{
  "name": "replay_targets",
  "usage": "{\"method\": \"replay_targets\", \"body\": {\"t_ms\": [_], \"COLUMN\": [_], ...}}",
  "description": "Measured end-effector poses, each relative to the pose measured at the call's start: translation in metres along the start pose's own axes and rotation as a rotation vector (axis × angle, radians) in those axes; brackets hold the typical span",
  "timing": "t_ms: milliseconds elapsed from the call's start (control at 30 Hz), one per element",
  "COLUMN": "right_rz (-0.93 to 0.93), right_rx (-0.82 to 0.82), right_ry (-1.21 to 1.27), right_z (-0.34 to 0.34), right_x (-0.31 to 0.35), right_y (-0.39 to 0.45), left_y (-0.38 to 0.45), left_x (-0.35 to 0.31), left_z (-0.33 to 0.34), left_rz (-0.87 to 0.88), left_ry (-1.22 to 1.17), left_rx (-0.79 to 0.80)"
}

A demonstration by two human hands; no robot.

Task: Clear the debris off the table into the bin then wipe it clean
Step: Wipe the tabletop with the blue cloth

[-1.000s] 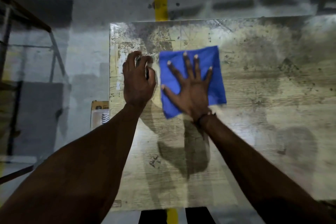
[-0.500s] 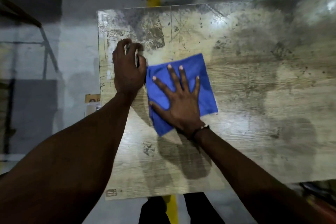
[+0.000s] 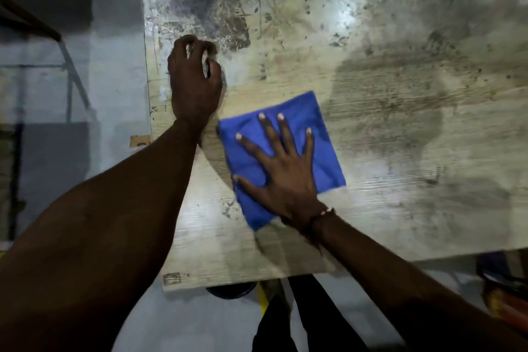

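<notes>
Cloth (image 3: 288,151) blue, flat on stained table (image 3: 385,123), at 5 o'clock of left hand | right hand (image 3: 283,177) spread, fingers straight, pressing cloth | left hand (image 3: 194,80) curled on tabletop, contents indiscernible

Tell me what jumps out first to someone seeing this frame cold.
The blue cloth stands out, lying flat near the middle of the stained table, with the right hand spread open and pressing on it. Beside it, nearer the table's left edge, the left hand is curled around something small and pale that cannot be made out. Dark blotches cover much of the tabletop, heaviest at the far left corner.
</notes>
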State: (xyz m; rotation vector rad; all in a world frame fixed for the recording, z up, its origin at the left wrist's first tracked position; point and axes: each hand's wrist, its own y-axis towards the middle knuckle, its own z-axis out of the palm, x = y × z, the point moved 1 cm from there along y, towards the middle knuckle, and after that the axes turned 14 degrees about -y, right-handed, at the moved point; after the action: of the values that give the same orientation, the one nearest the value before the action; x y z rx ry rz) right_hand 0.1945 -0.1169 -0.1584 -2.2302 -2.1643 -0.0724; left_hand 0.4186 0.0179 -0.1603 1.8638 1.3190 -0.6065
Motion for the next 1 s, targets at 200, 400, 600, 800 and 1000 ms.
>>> {"method": "replay_targets", "body": {"t_ms": [200, 400, 600, 800, 1000], "right_rz": [0.207, 0.247, 0.15, 0.5, 0.336], "right_rx": [-0.065, -0.075, -0.001, -0.009, -0.053], "right_ry": [-0.089, -0.094, -0.083, -0.031, -0.105], "right_z": [0.005, 0.01, 0.004, -0.002, 0.008], "right_x": [-0.058, -0.023, -0.023, -0.12, -0.053], "right_y": [0.044, 0.014, -0.117, -0.071, -0.134], "left_y": [-0.005, -0.082, -0.221, -0.251, -0.252], "left_x": [0.007, -0.005, -0.057, -0.073, -0.07], "left_z": [0.0, -0.01, -0.036, -0.041, -0.039], "left_rz": [0.01, -0.112, -0.178, -0.212, -0.206], "left_ry": [-0.034, -0.006, 0.137, 0.179, 0.171], "left_rx": [-0.011, -0.017, 0.124, 0.113, 0.112]}}
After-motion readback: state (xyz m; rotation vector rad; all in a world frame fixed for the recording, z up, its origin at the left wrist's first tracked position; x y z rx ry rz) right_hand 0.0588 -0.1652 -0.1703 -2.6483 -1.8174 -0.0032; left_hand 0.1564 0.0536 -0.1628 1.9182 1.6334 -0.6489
